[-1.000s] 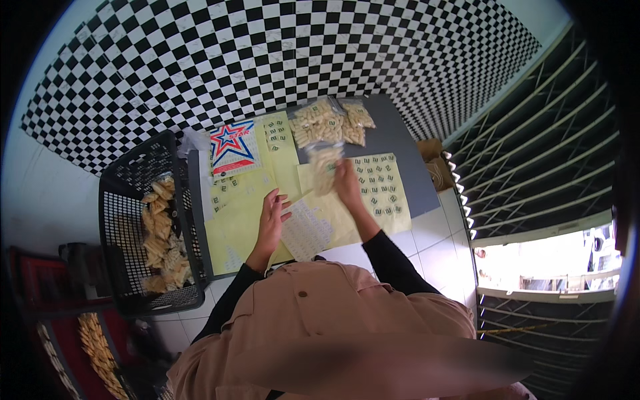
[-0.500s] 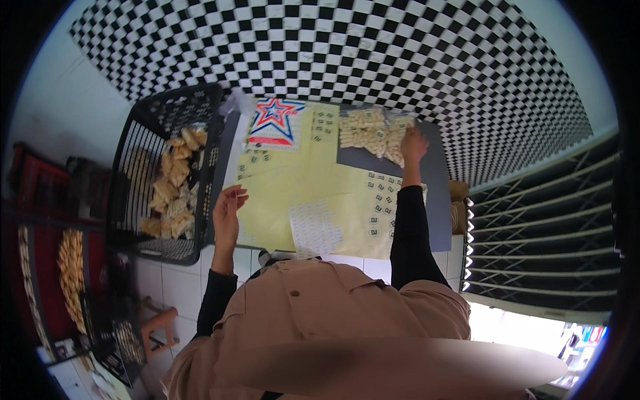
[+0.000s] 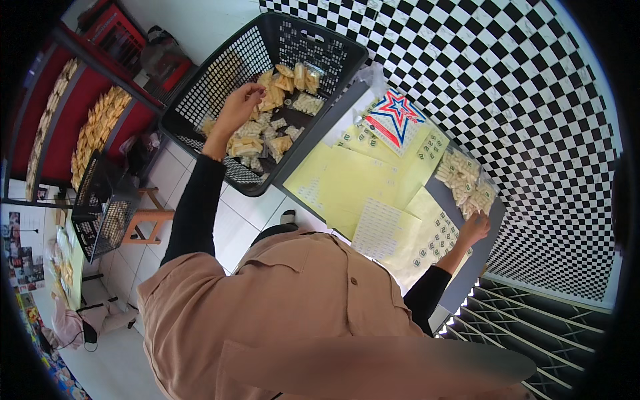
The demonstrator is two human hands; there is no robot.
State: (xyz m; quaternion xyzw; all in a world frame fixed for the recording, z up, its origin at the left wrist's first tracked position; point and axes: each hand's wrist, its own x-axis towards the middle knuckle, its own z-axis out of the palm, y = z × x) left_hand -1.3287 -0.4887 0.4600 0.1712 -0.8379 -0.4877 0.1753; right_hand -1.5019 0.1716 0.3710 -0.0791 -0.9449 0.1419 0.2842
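Note:
My left hand (image 3: 241, 110) reaches over a large black plastic crate (image 3: 220, 65) on the left, its fingers stretched toward clear packets of pale yellow snacks (image 3: 273, 93) inside. Nothing shows in that hand. At the far right of the table, my right hand (image 3: 475, 228) is beside a group of clear packets of short, pale snack sticks (image 3: 460, 179). Its fingertips are apart and touch the lower edge of the nearest packet. Small printed labels show on these packets.
Yellow backing sheets with small square stickers (image 3: 437, 243) cover much of the grey table (image 3: 460, 293). A white sheet of small labels (image 3: 377, 230) and a star-printed bag (image 3: 395, 120) lie there too. A checkered wall (image 3: 527, 100) stands behind; a wooden stool (image 3: 150, 217) is at left.
My view has turned left. My left hand has moved from the table's left edge to above the crate. My right hand stays by the packets of snack sticks, now at their near end.

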